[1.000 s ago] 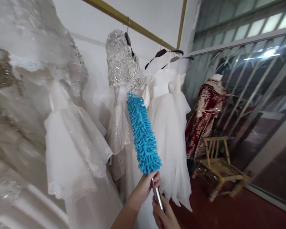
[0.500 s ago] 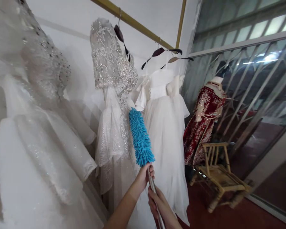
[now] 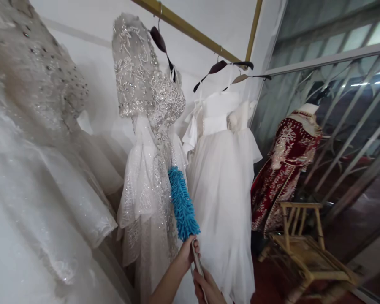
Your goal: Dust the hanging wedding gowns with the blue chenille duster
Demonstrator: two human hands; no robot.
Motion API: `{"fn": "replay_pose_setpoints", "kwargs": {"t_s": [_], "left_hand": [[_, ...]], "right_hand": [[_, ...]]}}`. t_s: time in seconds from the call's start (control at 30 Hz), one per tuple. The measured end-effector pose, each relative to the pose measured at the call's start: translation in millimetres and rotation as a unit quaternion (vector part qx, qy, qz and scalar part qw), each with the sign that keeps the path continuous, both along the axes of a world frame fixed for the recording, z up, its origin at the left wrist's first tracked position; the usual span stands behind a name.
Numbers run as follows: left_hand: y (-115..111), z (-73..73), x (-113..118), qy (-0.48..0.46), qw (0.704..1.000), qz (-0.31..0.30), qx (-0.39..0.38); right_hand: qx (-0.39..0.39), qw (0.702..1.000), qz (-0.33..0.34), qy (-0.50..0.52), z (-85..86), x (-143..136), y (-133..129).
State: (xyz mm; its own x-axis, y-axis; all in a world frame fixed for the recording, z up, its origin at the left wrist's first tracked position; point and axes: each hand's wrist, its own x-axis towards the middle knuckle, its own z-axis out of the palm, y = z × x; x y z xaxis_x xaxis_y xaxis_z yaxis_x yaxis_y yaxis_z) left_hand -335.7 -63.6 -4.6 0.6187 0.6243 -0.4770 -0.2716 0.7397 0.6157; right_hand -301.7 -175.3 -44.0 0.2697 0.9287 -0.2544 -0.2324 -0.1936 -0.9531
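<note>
A deep red garment with pale embroidery (image 3: 291, 147) stood upright on a stand toward the right, just beside the barred window (image 3: 329, 58). In front of its lower part was a bamboo chair (image 3: 313, 255) — slatted back, low seat — on the dark red floor (image 3: 267, 289). A mustard-coloured rail (image 3: 190, 28) ran high along the white wall (image 3: 95, 21).

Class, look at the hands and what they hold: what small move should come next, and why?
Probably a light, slow stroke of the duster down the skirt of the beaded dress. Its blue head is already at that skirt, the left hand and right hand both grip its handle, and the raised beads might snag its loose strands.
</note>
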Motion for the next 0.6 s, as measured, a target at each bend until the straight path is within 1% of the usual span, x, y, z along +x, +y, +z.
{"fn": "replay_pose_setpoints", "kwargs": {"t_s": [0.1,0.17,0.23,0.27,0.33,0.47,0.53,0.6], "left_hand": [[-8.5,-14.8,-2.5,0.013,1.000,-0.010,-0.016],[-11.7,-20.8,-4.7,0.009,1.000,-0.008,-0.019],[-12.5,-20.0,-6.8,0.007,1.000,-0.018,-0.016],[-12.1,-16.5,-7.7,0.007,1.000,-0.027,-0.011],[-10.3,-3.2,-9.6,0.006,0.999,-0.043,0.005],[-5.4,38.2,-15.4,-0.035,0.995,-0.061,0.065],[-2.8,57.4,-19.7,-0.065,0.990,-0.077,0.101],[-0.1,70.4,-24.0,-0.087,0.984,-0.088,0.129]], "right_hand": [[-0.030,0.999,-0.019,0.007,-17.8,-1.3,-5.9],[-0.043,0.999,-0.031,0.016,-25.0,-3.5,-9.3],[-0.046,0.998,-0.036,0.020,-25.2,-6.2,-12.0],[-0.045,0.998,-0.036,0.017,-22.3,-7.5,-13.0],[-0.032,0.999,-0.036,0.003,-11.0,-9.9,-14.2],[0.011,0.999,-0.037,-0.012,22.7,-13.2,-11.9],[0.034,0.999,-0.025,-0.011,38.5,-14.4,-8.0],[0.049,0.999,-0.019,-0.008,50.1,-15.8,-3.0]]}}
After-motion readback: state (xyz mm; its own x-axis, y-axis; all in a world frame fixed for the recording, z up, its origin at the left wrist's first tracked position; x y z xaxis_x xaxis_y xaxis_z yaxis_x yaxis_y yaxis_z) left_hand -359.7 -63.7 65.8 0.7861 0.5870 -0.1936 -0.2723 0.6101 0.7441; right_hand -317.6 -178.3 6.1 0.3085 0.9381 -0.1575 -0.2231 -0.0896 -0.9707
